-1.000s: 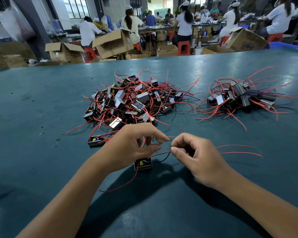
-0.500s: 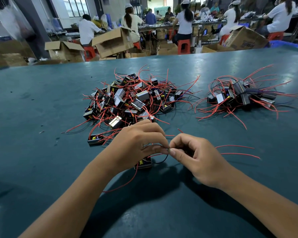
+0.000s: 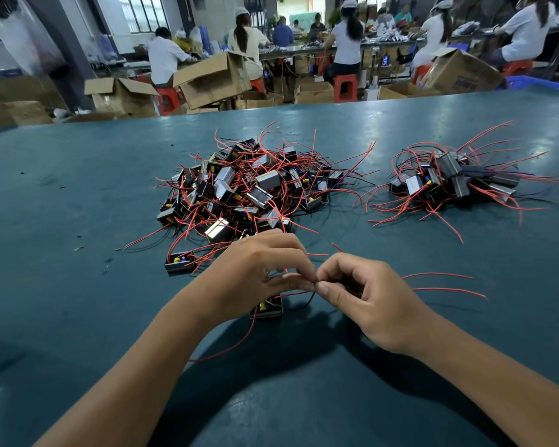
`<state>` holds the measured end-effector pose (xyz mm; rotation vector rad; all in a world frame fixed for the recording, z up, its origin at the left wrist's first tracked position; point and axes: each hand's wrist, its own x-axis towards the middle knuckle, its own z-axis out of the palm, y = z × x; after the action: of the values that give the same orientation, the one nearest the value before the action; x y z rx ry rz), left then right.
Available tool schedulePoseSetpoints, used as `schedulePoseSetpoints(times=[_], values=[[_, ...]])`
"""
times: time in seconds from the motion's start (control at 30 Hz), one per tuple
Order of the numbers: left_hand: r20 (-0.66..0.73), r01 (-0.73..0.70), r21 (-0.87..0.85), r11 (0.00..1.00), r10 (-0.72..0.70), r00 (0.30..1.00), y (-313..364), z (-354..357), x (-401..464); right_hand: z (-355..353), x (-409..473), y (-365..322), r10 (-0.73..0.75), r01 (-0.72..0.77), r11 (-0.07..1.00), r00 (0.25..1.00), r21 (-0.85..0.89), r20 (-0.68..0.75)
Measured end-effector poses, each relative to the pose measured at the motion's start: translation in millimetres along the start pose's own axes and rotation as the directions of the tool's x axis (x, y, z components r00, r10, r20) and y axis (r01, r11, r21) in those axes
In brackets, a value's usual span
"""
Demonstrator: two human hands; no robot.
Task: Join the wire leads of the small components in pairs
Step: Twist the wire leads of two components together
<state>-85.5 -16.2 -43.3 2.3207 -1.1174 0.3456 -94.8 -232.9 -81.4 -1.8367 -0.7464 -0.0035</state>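
Note:
My left hand (image 3: 259, 272) and my right hand (image 3: 365, 301) meet fingertip to fingertip low over the table, both pinching thin wire ends between thumb and forefinger. Under my left hand lies a small black component (image 3: 267, 309) with a yellow part, its red and black leads running up to the pinch. Two red leads (image 3: 446, 282) trail to the right from behind my right hand. A big pile of small black and silver components with red wires (image 3: 249, 188) lies just beyond my hands. What my right palm holds is hidden.
A smaller heap of components with red wires (image 3: 449, 182) sits at the right on the green table (image 3: 62, 285). One lone component (image 3: 179, 262) lies left of my hands. Past the table's far edge stand cardboard boxes (image 3: 213, 79) and seated workers.
My two hands have closed the small gap between them, and the fingertips now touch at the wire ends. The piles have not moved.

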Motion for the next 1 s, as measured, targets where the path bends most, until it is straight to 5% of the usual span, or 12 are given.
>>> schedulePoseSetpoints(times=[0.4,0.67,1.0], values=[[0.088,0.077,-0.059,0.995,-0.071,0.994,8.4,1.0,0.7,-0.6,-0.4,-6.4,-0.05,0.047,0.993,0.998,-0.106,-0.026],[0.106,0.263,-0.216,0.94,-0.245,0.964,14.7,7.9,1.9,0.0,-0.1,-4.4,0.043,-0.041,0.998,0.998,0.042,-0.047],[0.059,0.275,-0.212,0.938,-0.268,0.962,17.4,11.0,2.6,4.1,1.1,-5.7,0.124,-0.113,0.988,0.986,0.104,-0.113]])
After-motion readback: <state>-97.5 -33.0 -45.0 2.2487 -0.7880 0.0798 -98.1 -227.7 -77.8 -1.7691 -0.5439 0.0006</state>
